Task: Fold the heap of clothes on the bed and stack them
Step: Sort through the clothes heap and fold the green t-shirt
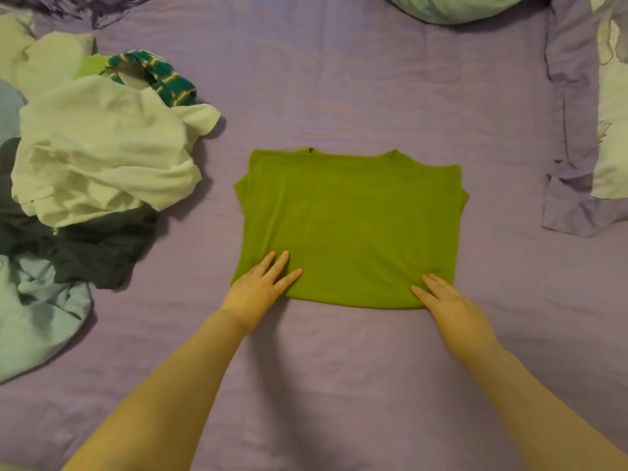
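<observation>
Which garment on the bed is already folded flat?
The green shirt under both hands, lying as a neat rectangle mid-bed. The white, dark, blue and striped pieces in the heap at left are crumpled.

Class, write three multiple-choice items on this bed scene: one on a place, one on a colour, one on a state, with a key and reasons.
1. Where is the unfolded heap?
A. left of the green shirt
B. right of it
C. on top of it

2. What colour is the bed sheet?
A. white
B. purple
C. red

3. How do the hands lie?
A. both clenched in the air
B. both flat on the shirt's near edge
C. one lifting a sock

Key: 1 A, the heap lies at the left; 2 B, the sheet is purple; 3 B, the left hand and right hand press with straight fingers.
</observation>
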Tool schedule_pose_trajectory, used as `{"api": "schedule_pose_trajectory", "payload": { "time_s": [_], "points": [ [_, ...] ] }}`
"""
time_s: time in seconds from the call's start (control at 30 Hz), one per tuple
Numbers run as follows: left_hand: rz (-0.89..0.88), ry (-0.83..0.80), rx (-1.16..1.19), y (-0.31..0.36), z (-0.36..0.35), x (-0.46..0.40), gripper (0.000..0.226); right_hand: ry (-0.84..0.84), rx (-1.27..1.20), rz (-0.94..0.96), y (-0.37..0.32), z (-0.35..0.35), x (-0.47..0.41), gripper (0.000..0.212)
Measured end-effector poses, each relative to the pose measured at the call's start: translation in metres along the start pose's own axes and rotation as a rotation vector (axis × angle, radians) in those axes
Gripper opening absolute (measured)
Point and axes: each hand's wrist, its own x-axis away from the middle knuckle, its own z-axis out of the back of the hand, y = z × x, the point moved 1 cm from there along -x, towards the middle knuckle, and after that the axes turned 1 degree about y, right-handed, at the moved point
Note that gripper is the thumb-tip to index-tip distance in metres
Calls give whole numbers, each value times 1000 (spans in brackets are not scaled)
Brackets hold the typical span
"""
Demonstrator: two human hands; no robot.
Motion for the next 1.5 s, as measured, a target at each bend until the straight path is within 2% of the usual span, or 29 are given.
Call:
{"api": "schedule_pose_trajectory", "payload": {
  "time_s": [0.03, 0.1, 0.13, 0.17, 0.23, 0.3, 0.43, 0.53, 0.6, 0.67, 0.7, 0.77, 0.8, 0.87, 0.9, 0.93, 1.0, 1.07, 1.17, 1.23, 1.33, 1.4, 1.43, 1.5],
  "points": [
    [-19, -22, -1, 0, 5, 0, 101, 26, -2, 12, 0, 1, 0, 60],
    [1, -169, -25, 3, 12, -1, 89, 37, -84, -26, -3, 5, -2, 48],
    [4, -147, -29, 9, 14, -4, 85, 55, -181, -107, -5, 8, -3, 47],
    [4, -47, -48, 20, 18, -9, 80, 89, -283, -225, -9, 12, -6, 45],
    [-10, 13, 118, 46, 27, -24, 71, 125, -464, -463, -12, 18, -15, 46],
    [-46, 63, 303, 78, 41, -46, 64, 119, -597, -659, -13, 19, -29, 56],
    [42, 91, 546, 126, 58, -89, 52, 167, -792, -965, -2, 26, -56, 65],
    [33, 159, 802, 141, 72, -103, 60, 126, -914, -1117, 21, 37, -73, 59],
    [39, 152, 981, 148, 86, -111, 44, 62, -1001, -1091, 30, 42, -82, 39],
    [101, 114, 1206, 150, 98, -122, 40, 42, -1117, -1011, 28, 50, -91, 22],
    [148, 85, 1332, 148, 103, -128, 40, 51, -1187, -941, 24, 54, -96, 23],
    [238, 69, 1555, 140, 108, -136, 37, 70, -1306, -771, 11, 65, -109, 37],
    [280, 86, 1661, 133, 108, -136, 35, 29, -1356, -700, 1, 72, -116, 44],
    [399, 147, 1809, 119, 103, -131, 30, -187, -1402, -583, -22, 87, -130, 46],
    [475, 193, 1816, 110, 97, -127, 26, -272, -1321, -501, -28, 89, -138, 44],
    [541, 220, 1795, 103, 90, -124, 27, -298, -1132, -388, -31, 92, -149, 41],
    [593, 179, 1706, 91, 76, -121, 55, -203, -561, -146, -27, 101, -172, 44],
    [562, 84, 1530, 87, 75, -123, 72, -154, -141, 76, -23, 108, -193, 54],
    [499, 81, 1214, 90, 75, -128, 68, -322, 216, 337, -29, 114, -219, 53],
    [504, 103, 1172, 88, 74, -128, 68, -424, 443, 433, -33, 114, -234, 46],
    [614, 32, 1201, 75, 72, -119, 58, -452, 618, 435, -32, 119, -255, 38],
    [641, -55, 1145, 61, 67, -110, 28, -408, 659, 428, -29, 126, -263, 35],
    [644, -94, 1127, 54, 65, -105, 17, -391, 649, 421, -28, 130, -265, 34],
    [641, -151, 1139, 40, 62, -94, 10, -383, 550, 390, -29, 140, -269, 36]
  ]
}}
